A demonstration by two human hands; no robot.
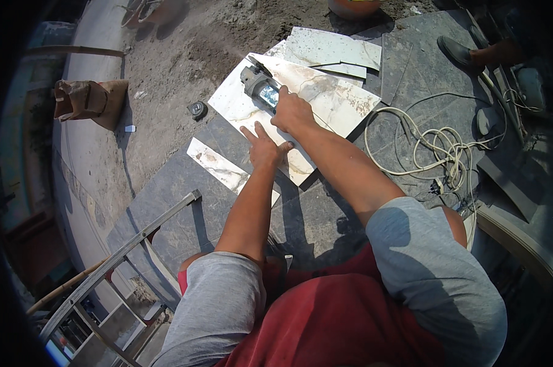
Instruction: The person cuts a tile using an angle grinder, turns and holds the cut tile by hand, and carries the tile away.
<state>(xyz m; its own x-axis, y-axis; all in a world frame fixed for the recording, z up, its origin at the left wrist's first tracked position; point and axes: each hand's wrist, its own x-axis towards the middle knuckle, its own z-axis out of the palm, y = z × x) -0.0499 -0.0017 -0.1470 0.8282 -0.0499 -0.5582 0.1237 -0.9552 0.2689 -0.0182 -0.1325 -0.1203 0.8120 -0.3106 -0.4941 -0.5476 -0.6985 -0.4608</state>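
My right hand [292, 113] grips the body of an angle grinder [261, 88], whose disc sits at the upper left part of a white marble-patterned tile [337, 107], with faint dust beside it. My left hand [263, 148] lies on the lower left of that tile, fingers spread. A narrow cut strip of similar tile [218, 166] lies to the left, partly behind my left forearm. Broken tile pieces [331, 49] are stacked beyond the large tile.
Coiled cables [435, 147] lie at right, near another person's shoe [457, 55]. A tape measure [197, 110] sits left of the tile, with an open sack [105, 101] farther left. A metal ladder [142, 238] lies at lower left, and bucket-like containers [154, 12] stand at the top.
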